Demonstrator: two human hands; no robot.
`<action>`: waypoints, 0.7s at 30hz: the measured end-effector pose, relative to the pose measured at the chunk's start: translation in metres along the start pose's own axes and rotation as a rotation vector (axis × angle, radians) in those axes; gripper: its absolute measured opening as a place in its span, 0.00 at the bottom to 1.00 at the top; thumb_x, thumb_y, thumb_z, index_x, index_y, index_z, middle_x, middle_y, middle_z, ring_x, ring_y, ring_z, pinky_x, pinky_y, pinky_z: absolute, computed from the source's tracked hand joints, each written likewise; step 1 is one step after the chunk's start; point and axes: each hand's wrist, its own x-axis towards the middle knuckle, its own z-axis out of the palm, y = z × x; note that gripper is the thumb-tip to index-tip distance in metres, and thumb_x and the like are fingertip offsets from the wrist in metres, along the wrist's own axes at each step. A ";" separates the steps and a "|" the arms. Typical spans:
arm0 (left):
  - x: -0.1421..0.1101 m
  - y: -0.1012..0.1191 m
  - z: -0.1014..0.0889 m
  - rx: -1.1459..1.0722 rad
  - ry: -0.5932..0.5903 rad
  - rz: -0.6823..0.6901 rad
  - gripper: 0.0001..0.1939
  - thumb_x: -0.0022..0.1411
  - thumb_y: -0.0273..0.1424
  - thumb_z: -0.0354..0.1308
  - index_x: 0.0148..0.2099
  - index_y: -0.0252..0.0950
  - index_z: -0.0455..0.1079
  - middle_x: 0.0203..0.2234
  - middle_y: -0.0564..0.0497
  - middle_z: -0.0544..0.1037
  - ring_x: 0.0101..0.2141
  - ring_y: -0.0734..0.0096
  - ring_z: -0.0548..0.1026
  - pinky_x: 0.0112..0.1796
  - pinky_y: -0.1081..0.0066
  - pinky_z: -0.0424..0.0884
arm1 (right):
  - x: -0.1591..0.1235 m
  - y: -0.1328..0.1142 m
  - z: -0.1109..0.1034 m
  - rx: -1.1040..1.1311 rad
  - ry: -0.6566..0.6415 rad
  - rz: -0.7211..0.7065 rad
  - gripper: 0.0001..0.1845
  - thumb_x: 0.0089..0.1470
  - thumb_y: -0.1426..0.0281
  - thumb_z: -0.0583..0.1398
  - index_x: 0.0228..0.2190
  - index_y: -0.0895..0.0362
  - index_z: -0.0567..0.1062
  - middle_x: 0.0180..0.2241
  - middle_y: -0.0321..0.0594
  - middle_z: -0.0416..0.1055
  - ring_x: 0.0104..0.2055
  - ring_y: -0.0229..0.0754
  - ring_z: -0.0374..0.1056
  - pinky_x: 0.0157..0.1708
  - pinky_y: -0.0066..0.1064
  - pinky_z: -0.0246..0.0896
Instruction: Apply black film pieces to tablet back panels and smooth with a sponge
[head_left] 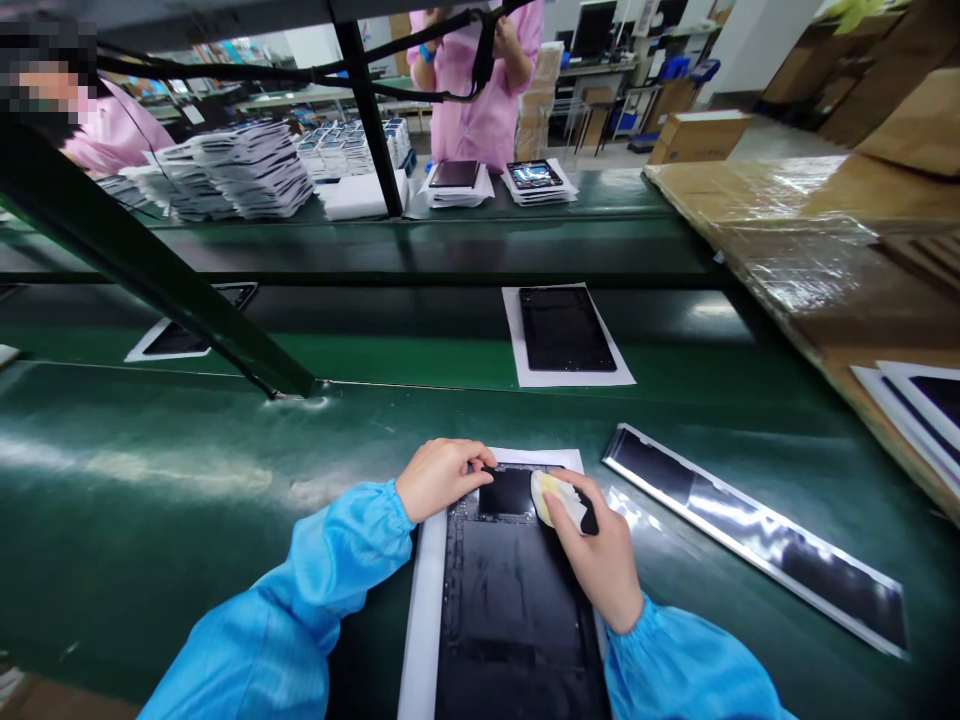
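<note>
A black tablet back panel (514, 600) lies on a white sheet (420, 610) on the green bench right in front of me. My left hand (439, 478) has its fingers curled and pinched on the panel's top left corner, at a thin black piece. My right hand (600, 550) is closed around a small yellowish-white pad with a black handle (559, 497), pressed against the panel's top edge. Both arms wear blue sleeves.
A long glossy black strip (750, 535) lies to the right. Another black panel on white paper (566, 330) sits on the conveyor beyond. A green frame strut (150, 265) slants at left. Cardboard sheets (825, 260) lie right. People in pink stand behind stacked trays (240, 170).
</note>
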 end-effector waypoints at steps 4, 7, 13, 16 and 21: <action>0.000 0.001 -0.001 -0.003 -0.006 -0.005 0.07 0.57 0.31 0.60 0.39 0.41 0.75 0.28 0.57 0.78 0.25 0.76 0.71 0.30 0.76 0.63 | 0.000 0.002 0.000 0.008 0.010 0.007 0.13 0.57 0.59 0.57 0.39 0.53 0.73 0.39 0.39 0.75 0.41 0.48 0.73 0.36 0.32 0.68; 0.000 0.001 -0.002 -0.032 -0.015 -0.014 0.07 0.57 0.30 0.59 0.39 0.40 0.75 0.28 0.57 0.77 0.24 0.77 0.71 0.30 0.77 0.63 | -0.001 0.002 0.000 0.031 0.043 0.029 0.13 0.57 0.59 0.57 0.39 0.54 0.73 0.39 0.39 0.75 0.41 0.48 0.72 0.38 0.33 0.68; 0.002 -0.004 -0.002 -0.167 -0.028 -0.040 0.10 0.57 0.33 0.55 0.38 0.38 0.76 0.26 0.56 0.77 0.23 0.76 0.70 0.28 0.77 0.63 | -0.001 0.000 -0.001 0.057 0.082 0.069 0.14 0.56 0.58 0.58 0.39 0.54 0.73 0.38 0.40 0.75 0.40 0.48 0.71 0.39 0.34 0.68; 0.003 -0.006 0.000 -0.213 -0.034 -0.046 0.11 0.57 0.35 0.55 0.39 0.38 0.76 0.26 0.55 0.77 0.23 0.76 0.70 0.28 0.77 0.64 | -0.001 0.001 0.000 0.057 0.083 0.072 0.14 0.56 0.58 0.57 0.39 0.54 0.73 0.38 0.41 0.75 0.40 0.48 0.71 0.38 0.34 0.68; 0.002 -0.005 0.000 -0.205 -0.019 -0.068 0.10 0.57 0.34 0.56 0.38 0.38 0.76 0.26 0.56 0.77 0.23 0.76 0.70 0.27 0.77 0.63 | -0.002 0.003 0.001 0.066 0.090 0.072 0.14 0.56 0.58 0.58 0.39 0.54 0.73 0.39 0.41 0.75 0.41 0.48 0.71 0.39 0.34 0.68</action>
